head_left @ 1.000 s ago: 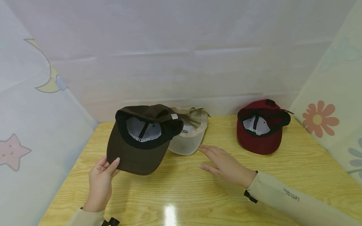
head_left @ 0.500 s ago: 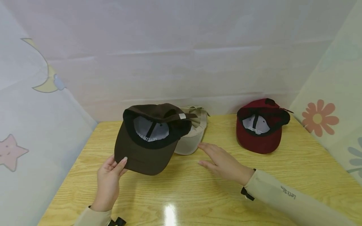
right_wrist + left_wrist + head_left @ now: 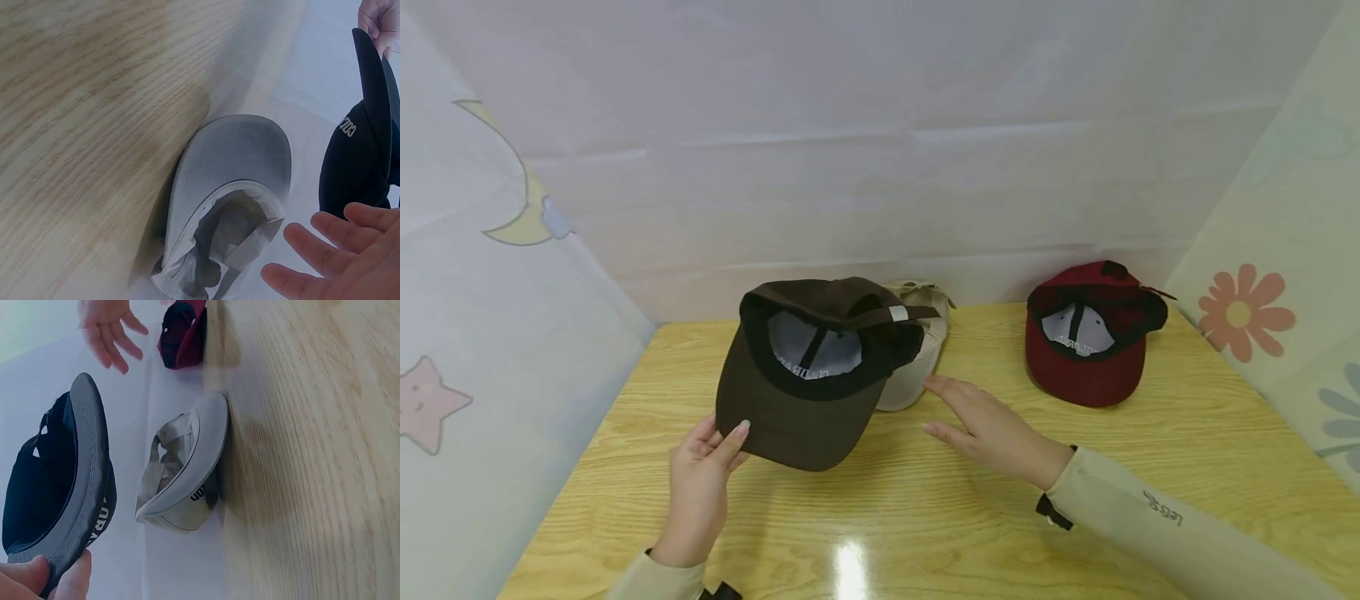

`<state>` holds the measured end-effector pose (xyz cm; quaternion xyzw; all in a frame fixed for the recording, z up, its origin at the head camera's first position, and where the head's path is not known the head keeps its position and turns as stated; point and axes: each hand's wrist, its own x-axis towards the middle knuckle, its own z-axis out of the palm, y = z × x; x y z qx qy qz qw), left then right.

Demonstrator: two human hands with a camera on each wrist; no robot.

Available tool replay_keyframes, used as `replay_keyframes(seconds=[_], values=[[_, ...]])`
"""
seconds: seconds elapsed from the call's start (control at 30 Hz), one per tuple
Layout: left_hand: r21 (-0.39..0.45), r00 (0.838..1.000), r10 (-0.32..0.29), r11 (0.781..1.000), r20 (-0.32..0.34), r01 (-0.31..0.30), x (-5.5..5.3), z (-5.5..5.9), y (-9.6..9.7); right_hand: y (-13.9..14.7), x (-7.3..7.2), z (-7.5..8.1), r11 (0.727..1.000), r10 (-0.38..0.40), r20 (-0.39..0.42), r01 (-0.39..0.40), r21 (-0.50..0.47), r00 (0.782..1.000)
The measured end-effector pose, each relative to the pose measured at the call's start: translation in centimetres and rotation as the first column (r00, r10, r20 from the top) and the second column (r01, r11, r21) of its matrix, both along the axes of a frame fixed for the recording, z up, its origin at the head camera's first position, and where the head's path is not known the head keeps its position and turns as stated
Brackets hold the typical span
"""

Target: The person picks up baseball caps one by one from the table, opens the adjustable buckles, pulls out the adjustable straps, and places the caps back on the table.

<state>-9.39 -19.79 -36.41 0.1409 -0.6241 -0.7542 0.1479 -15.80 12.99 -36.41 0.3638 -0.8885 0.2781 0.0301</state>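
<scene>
My left hand pinches the brim of a dark brown baseball cap between thumb and fingers. The cap is lifted off the table, its inside facing me and its loose back strap pointing right. Behind it, partly hidden in the head view, a beige cap rests upside down on the table; its whole shape shows in the left wrist view. My right hand holds nothing, fingers extended. In the right wrist view its spread fingers hover between the beige cap and the dark cap.
A dark red cap lies upside down on the wooden table at the back right. Cloth walls stand behind and on both sides, with a star printed at left and a flower at right.
My left hand has carried the dark brown cap to the right, so it covers more of the beige cap. The right hand has barely shifted, and the red cap stays in place.
</scene>
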Motion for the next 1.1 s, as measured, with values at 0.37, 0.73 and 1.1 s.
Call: replay_keyframes(seconds=[0.37, 0.73, 1.1], values=[[-0.012, 0.999, -0.05, 0.999, 0.019, 0.05, 0.4, -0.1, 1.4, -0.5, 0.0, 0.2, 0.999, -0.007, 0.045, 0.009, -0.049, 0.999], [-0.004, 0.997, -0.076, 0.997, 0.015, 0.077, 0.8, -0.5, 2.1, -1.0, 0.0, 0.3, 0.992, 0.005, 0.148, 0.014, -0.128, 0.989], [0.023, 0.987, -0.153, 0.988, 0.045, 0.152, 1.5, -1.0, 3.0, -1.4, 0.5, 0.7, 0.98, 0.018, 0.169, 0.016, -0.197, 0.986]])
